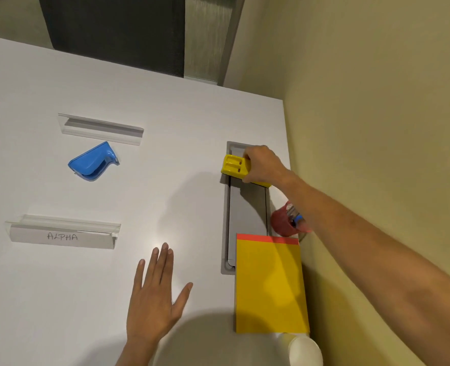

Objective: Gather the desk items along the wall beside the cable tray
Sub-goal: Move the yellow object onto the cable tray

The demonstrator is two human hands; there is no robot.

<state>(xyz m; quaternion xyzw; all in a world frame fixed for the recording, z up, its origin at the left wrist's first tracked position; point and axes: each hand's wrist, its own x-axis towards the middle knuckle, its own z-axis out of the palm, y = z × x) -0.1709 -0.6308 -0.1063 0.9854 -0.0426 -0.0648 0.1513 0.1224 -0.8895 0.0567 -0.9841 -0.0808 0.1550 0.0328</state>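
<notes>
The white desk (165, 154) fills most of the view and meets the beige wall (377, 128) along its right edge. The grey cable tray (247, 215) is recessed in the desk, parallel to the wall and near it. A yellow notepad (270, 286) with a red top strip lies flat at the wall, its left edge overlapping the near end of the tray. Two clear acrylic sign holders lie well left of the tray: the nearer sign holder (62, 232) reads "ALPHA", and the far sign holder (101, 129) is blank. My left hand (155, 299) rests flat on the desk, fingers spread, holding nothing. A blue tape dispenser (93, 162) lies between the two holders. My right hand (262, 165) grips a yellow plastic desk item (235, 166) over the far end of the tray. A red pen cup (284, 220) stands between tray and wall, partly hidden by my forearm.
</notes>
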